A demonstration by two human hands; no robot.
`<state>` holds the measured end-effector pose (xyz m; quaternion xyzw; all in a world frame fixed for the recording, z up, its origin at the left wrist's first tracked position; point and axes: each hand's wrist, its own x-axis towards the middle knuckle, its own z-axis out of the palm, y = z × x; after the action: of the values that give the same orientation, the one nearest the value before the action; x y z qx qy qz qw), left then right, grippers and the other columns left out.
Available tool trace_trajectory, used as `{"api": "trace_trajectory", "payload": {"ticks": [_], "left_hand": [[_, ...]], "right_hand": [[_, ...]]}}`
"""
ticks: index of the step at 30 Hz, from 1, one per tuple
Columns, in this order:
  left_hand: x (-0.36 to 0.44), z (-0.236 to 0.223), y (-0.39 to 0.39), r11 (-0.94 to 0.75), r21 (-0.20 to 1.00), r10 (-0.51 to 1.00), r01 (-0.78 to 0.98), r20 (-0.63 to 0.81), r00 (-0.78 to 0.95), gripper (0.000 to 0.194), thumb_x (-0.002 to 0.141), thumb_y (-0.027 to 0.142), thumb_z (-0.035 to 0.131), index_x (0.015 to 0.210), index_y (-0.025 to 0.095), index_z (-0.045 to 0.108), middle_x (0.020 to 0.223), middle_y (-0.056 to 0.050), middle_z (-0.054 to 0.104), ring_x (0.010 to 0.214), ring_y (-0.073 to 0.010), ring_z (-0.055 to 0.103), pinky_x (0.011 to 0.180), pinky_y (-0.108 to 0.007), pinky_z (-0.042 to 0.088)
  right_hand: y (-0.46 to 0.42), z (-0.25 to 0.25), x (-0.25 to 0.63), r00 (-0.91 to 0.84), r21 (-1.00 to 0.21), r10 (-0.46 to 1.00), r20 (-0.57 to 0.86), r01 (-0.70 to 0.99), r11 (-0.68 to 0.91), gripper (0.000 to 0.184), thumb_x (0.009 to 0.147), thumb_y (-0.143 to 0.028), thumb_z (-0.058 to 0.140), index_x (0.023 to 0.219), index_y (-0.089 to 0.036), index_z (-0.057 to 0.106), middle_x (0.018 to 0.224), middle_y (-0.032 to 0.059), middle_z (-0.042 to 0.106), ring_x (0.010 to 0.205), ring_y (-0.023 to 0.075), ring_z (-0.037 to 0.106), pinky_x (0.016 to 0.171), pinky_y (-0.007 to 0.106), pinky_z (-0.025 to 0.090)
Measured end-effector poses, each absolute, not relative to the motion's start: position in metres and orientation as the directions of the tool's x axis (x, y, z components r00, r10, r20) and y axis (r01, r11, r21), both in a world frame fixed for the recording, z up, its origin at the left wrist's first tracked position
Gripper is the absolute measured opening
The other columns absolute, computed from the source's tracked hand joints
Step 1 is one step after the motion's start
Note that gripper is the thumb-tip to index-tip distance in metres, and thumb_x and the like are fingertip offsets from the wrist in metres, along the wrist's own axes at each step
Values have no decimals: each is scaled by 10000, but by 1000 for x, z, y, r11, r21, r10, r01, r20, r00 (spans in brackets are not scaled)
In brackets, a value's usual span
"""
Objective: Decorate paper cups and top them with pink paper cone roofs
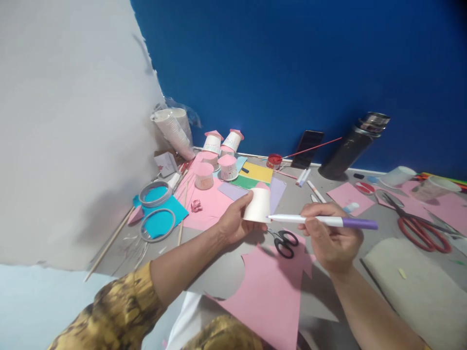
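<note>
A white paper cup (257,205), bottom up, is gripped by my left hand (237,218) near the middle of the view. My right hand (332,236) pinches a white felt-tip pen (310,219) with a purple end. Its tip is at the cup's lower right side; whether it touches I cannot tell. Just below the cup lie small black-handled scissors (285,243), partly over a cut sheet of pink paper (270,296). Several upturned cups with pink paper tops (228,167) stand behind my left hand.
Stacked paper cups (171,129) lean at the back left, above grey tape rings (158,224) on blue paper. A dark flask (350,146) and a phone (307,148) stand by the blue wall. Red-handled scissors (423,233) and a pale cloth-like pad (419,277) lie right.
</note>
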<state>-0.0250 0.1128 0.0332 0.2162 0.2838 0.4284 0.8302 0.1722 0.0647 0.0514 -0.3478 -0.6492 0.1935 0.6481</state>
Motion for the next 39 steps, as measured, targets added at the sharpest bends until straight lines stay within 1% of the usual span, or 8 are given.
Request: {"api": "trace_trajectory", "payload": {"ticks": [4, 10, 16, 24, 28, 31, 35, 39], "left_hand": [[-24, 33, 114, 524, 610, 845, -594, -287, 451, 443, 1039, 415, 462, 1211, 62, 668, 859, -138, 706, 619, -225, 678, 573, -379, 616], [-23, 32, 115, 517, 608, 852, -602, -299, 430, 431, 1040, 400, 464, 1193, 50, 666, 867, -146, 702, 653, -236, 684, 526, -364, 605], [-23, 31, 116, 514, 615, 852, -598, -287, 438, 475, 1052, 445, 435, 1201, 61, 672, 871, -143, 706, 661, -238, 690, 511, -356, 599], [-24, 29, 117, 510, 619, 851, -598, -258, 458, 518, 1047, 488, 440, 1207, 56, 676, 848, -151, 714, 646, -243, 694, 508, -350, 587], [-23, 30, 116, 517, 620, 848, -591, -274, 454, 523, 1054, 486, 420, 1229, 61, 669, 829, -141, 717, 606, -229, 685, 511, -344, 585], [-23, 30, 116, 513, 623, 851, -591, -279, 446, 512, 1057, 474, 413, 1232, 61, 661, 831, -139, 720, 612, -230, 689, 506, -340, 587], [-22, 32, 115, 505, 636, 856, -584, -279, 436, 497, 1059, 468, 419, 1200, 60, 666, 833, -141, 715, 620, -228, 689, 511, -336, 587], [-20, 34, 113, 504, 641, 859, -580, -297, 417, 460, 1045, 456, 471, 1143, 58, 680, 852, -154, 713, 653, -239, 702, 519, -336, 591]], "right_hand": [[65, 51, 172, 82, -702, 705, 705, 218, 677, 85, 935, -259, 727, 880, -195, 722, 676, -11, 683, 470, 109, 613, 425, 199, 499], [65, 50, 172, 85, -712, 713, 696, 208, 670, 86, 934, -251, 719, 872, -191, 724, 683, -3, 687, 487, 119, 622, 433, 212, 498], [66, 52, 171, 95, -695, 694, 714, 216, 686, 110, 928, -249, 716, 835, -190, 708, 655, -15, 666, 465, 110, 598, 419, 209, 470], [67, 52, 171, 72, -679, 691, 719, 284, 677, 175, 932, -328, 712, 815, -199, 704, 671, 3, 685, 496, 132, 622, 431, 229, 483], [68, 53, 169, -2, -655, 686, 728, 297, 695, 141, 939, -295, 698, 837, -199, 703, 694, 1, 699, 503, 119, 615, 451, 221, 488], [68, 52, 169, -43, -664, 706, 707, 304, 684, 104, 942, -269, 696, 863, -202, 703, 722, -1, 715, 499, 110, 614, 452, 216, 484], [67, 50, 169, -53, -670, 709, 703, 283, 686, 71, 938, -247, 703, 880, -207, 705, 724, -9, 718, 499, 110, 617, 444, 214, 466], [67, 47, 169, -51, -697, 736, 675, 284, 659, 86, 938, -283, 706, 887, -214, 713, 711, -3, 716, 497, 128, 619, 430, 233, 461]]}}
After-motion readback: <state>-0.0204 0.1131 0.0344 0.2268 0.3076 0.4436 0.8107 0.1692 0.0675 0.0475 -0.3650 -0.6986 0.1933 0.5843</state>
